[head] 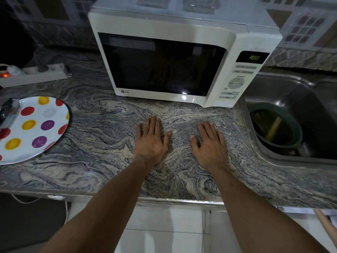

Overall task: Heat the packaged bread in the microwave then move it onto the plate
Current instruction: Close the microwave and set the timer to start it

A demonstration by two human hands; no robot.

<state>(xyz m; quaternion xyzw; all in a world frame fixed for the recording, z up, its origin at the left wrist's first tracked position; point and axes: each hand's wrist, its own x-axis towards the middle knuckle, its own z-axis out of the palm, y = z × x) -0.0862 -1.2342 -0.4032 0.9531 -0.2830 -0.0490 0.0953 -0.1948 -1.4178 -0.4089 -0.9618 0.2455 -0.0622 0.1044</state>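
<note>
Packaged bread (9, 111) lies on the dotted plate (45, 136), left of the closed microwave (164, 61); whether it's been heated, I cannot tell. Left hand (151, 141) and right hand (209, 143) rest flat on the surface (102, 143), grip spread, empty. If unheated, the next move calls for opening the door.

Power strip (34, 74) left on marbled counter (102, 143); green bowl (275, 125) in sink (291, 84).
</note>
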